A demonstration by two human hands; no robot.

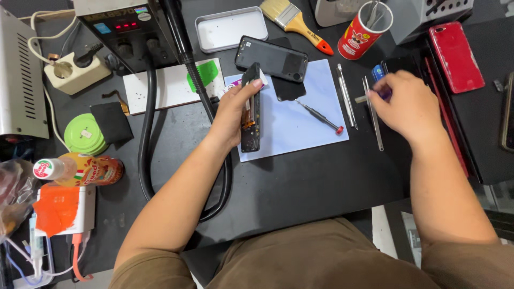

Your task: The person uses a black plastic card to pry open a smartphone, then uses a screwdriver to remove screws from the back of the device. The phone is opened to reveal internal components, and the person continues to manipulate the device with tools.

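My left hand (234, 109) grips an opened black phone body (250, 115) on its edge, standing over the left side of a pale blue mat (305, 126). A black back cover (271, 58) lies at the mat's far edge, and a small red-tipped screwdriver (320, 117) rests on the mat. Over at the right, my right hand (408, 104) is curled over a small purple and blue item (379, 91) beside long metal tweezers (373, 115). I cannot tell whether the fingers grip that item or only touch it.
A black hose (190, 59) runs down from the hot-air station (126, 24) past my left wrist. A paintbrush (294, 20), a white tin tray (231, 28), a red tool can (364, 31) and a red phone (456, 56) lie at the back. Bottles (80, 170) stand left.
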